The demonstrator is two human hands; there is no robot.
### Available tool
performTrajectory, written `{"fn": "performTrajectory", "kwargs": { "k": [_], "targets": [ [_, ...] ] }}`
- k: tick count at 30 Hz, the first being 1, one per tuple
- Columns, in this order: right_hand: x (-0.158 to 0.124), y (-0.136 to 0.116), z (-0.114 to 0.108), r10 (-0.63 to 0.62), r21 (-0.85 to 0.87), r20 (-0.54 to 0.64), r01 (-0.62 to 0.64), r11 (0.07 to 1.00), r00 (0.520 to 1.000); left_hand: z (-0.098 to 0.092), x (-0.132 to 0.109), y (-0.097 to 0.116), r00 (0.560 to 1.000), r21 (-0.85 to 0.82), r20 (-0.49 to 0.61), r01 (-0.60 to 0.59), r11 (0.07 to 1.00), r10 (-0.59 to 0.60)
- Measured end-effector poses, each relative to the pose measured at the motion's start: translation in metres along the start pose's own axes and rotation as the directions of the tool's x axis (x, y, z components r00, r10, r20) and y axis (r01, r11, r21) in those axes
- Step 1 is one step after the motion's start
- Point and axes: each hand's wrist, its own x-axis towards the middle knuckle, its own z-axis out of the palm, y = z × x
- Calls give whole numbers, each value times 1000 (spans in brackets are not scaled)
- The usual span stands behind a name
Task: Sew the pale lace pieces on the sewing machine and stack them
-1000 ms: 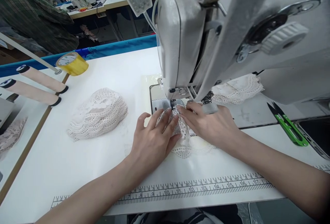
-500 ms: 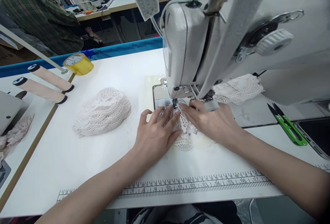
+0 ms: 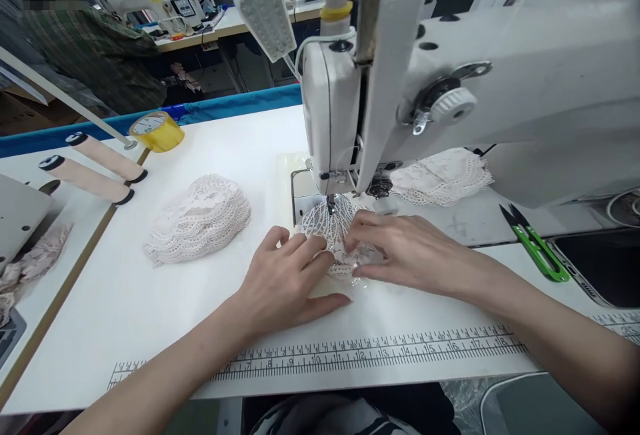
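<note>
A white lace piece (image 3: 327, 220) lies under the needle of the white sewing machine (image 3: 350, 101). My left hand (image 3: 287, 278) lies flat on the table with its fingertips pressing the near edge of the lace. My right hand (image 3: 400, 251) comes in from the right, its fingers curled and pinching the lace just in front of the presser foot. Both hands meet at the lace, which partly hides under them.
A heap of white lace (image 3: 200, 218) lies at the left, more lace (image 3: 443, 178) behind the machine arm. Green thread snips (image 3: 535, 245) rest at the right. Yellow tape roll (image 3: 157, 131), two spool rods (image 3: 95, 168) and a printed ruler (image 3: 360, 353) are on the table. A person in green sits at the far left.
Both hands have drawn back toward me from the needle, leaving more lace showing under the presser foot. The view has tilted up a little.
</note>
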Motion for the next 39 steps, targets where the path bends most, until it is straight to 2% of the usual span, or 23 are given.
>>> {"fn": "performTrajectory", "kwargs": {
  "k": [2, 4, 7, 9, 12, 14, 17, 19, 21, 25, 27, 30, 32, 34, 36, 39],
  "targets": [
    [-1, 2, 0, -5, 70, -20, 6, 998, 1000, -3, -1, 1, 1000, -8, 30, -1, 1000, 1],
    [-1, 3, 0, 45, 161, -42, -38, 986, 998, -7, 2, 2, 993, -77, 74, 97, 992, -91],
    [0, 1, 1, 124, 264, -61, -104, 959, 990, -15, 11, 2, 928, -189, 224, 340, 921, -297],
    [1, -1, 2, 124, 256, -91, -97, 962, 988, -20, 20, -2, 883, -212, 298, 432, 877, -363],
    [3, -2, 6, 70, 125, -146, -52, 991, 987, -23, 32, -9, 873, -221, 339, 435, 873, -350],
    [5, -1, 12, 26, -4, -247, -28, 1000, 969, -21, 38, -14, 884, -228, 345, 404, 886, -315],
    [6, 4, 19, -32, -149, -460, -41, 988, 887, -16, 47, -22, 883, -272, 353, 414, 869, -310],
    [8, 7, 22, -43, -170, -530, -56, 984, 847, -12, 50, -29, 874, -320, 369, 438, 840, -316],
    [10, 8, 22, -9, -141, -533, -78, 987, 846, -9, 52, -36, 872, -379, 391, 443, 813, -293],
    [12, 8, 19, 116, -49, -460, -156, 987, 880, -12, 51, -47, 866, -500, 455, 440, 746, -206],
    [12, 6, 18, 120, -30, -423, -146, 989, 898, -15, 49, -47, 864, -536, 467, 446, 717, -189],
    [8, 1, 16, 64, -44, -388, -88, 995, 919, -12, 40, -40, 895, -519, 410, 388, 762, -177],
    [5, -2, 15, -4, -107, -352, -36, 994, 936, -6, 32, -31, 947, -424, 295, 249, 871, -127],
    [2, -4, 15, -92, -196, -325, 28, 980, 941, 3, 22, -21, 993, -215, 111, 59, 975, -35],
    [1, -5, 17, -176, -264, -329, 88, 960, 928, 9, 14, -11, 998, 28, -24, -64, 998, 64],
    [0, -5, 20, -232, -305, -355, 123, 944, 906, 12, 6, -2, 993, 205, -63, -83, 975, 98]
  ]
}}
